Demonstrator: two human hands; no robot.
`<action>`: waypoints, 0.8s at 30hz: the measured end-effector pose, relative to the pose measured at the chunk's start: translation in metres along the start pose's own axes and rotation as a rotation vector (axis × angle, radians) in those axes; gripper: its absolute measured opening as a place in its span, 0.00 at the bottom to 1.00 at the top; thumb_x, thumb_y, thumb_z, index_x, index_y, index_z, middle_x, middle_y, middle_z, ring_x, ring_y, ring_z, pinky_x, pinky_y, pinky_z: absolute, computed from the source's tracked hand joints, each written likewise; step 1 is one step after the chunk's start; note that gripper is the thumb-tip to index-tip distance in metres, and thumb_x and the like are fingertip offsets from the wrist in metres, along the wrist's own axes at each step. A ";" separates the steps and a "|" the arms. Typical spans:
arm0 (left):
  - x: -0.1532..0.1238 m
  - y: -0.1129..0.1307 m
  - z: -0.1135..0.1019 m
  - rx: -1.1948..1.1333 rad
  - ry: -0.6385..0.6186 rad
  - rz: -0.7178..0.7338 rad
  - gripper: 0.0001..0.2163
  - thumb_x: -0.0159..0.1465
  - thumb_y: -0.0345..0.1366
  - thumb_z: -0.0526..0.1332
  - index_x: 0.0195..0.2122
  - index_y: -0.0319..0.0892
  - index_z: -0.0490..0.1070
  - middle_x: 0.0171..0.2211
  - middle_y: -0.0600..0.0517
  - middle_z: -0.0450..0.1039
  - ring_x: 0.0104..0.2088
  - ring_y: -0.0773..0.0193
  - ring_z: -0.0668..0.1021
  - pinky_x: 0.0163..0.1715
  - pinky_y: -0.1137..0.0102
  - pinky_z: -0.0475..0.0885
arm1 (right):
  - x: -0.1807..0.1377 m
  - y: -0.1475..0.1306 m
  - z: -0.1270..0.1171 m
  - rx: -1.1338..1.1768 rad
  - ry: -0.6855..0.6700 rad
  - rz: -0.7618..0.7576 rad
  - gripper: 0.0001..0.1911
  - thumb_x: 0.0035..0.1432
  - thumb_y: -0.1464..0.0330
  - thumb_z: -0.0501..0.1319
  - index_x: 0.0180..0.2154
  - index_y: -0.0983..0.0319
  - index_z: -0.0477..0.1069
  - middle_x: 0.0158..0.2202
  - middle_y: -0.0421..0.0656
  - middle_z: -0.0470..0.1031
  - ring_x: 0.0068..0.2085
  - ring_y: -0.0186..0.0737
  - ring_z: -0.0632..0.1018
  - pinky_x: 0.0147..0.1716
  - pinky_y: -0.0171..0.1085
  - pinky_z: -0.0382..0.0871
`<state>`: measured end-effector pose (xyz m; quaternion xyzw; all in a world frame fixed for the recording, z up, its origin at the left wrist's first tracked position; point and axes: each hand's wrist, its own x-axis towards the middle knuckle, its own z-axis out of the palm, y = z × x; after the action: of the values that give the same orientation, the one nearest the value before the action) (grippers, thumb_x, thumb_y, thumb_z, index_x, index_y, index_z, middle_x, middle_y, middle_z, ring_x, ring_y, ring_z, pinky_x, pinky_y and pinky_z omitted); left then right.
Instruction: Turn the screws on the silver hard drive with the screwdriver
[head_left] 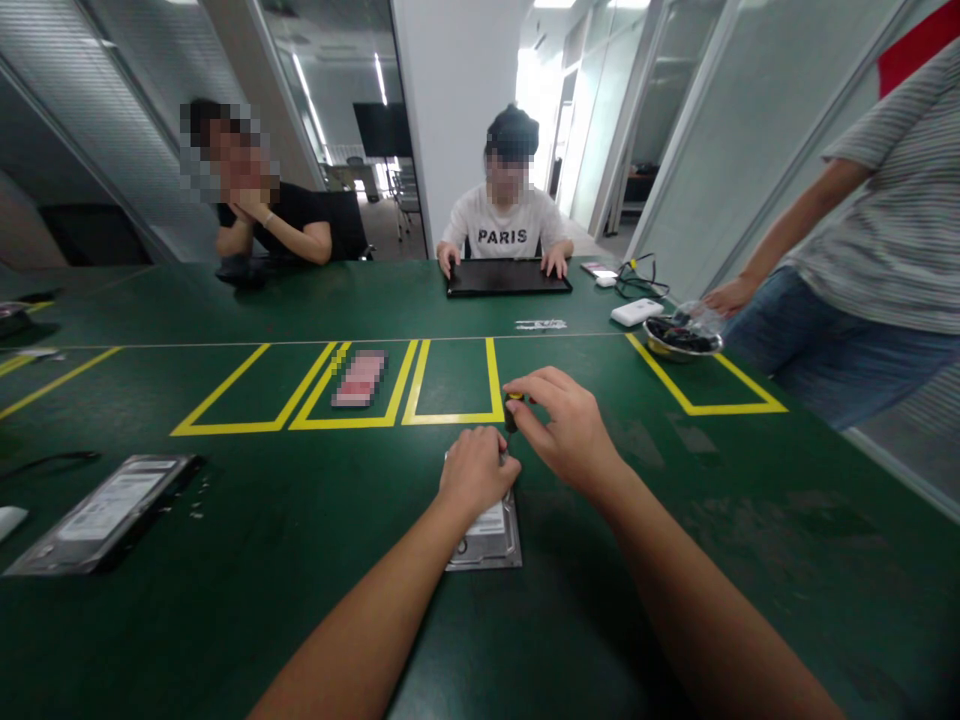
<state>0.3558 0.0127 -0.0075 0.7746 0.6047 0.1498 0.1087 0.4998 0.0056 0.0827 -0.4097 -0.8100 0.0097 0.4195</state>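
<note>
A silver hard drive [491,535] with a white label lies flat on the green table in front of me. My left hand [478,470] rests on its far part with the fingers curled, gripping it and hiding much of the drive. Above the drive's far right corner, my right hand [562,425] pinches a short screwdriver [511,412] with a black and yellow handle. The screwdriver stands roughly upright, its tip pointing down near my left fingers; whether it touches the drive I cannot tell.
Another hard drive [112,510] lies at the left beside small loose bits [199,495]. Yellow tape [454,419] marks boxes across the table. A metal bowl [684,345] holds dark items at the right. Two people sit opposite, one touching a black tray [510,278]; another person stands right.
</note>
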 end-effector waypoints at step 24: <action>-0.002 0.006 -0.008 -0.005 -0.047 -0.044 0.08 0.60 0.39 0.59 0.39 0.44 0.70 0.39 0.47 0.75 0.44 0.53 0.75 0.41 0.64 0.67 | 0.000 -0.001 0.001 -0.010 -0.004 0.012 0.07 0.61 0.72 0.59 0.39 0.62 0.75 0.36 0.46 0.74 0.40 0.42 0.74 0.41 0.41 0.69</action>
<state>0.3581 0.0095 0.0014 0.7643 0.6184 0.1307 0.1281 0.4987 0.0049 0.0825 -0.4166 -0.8085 0.0088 0.4155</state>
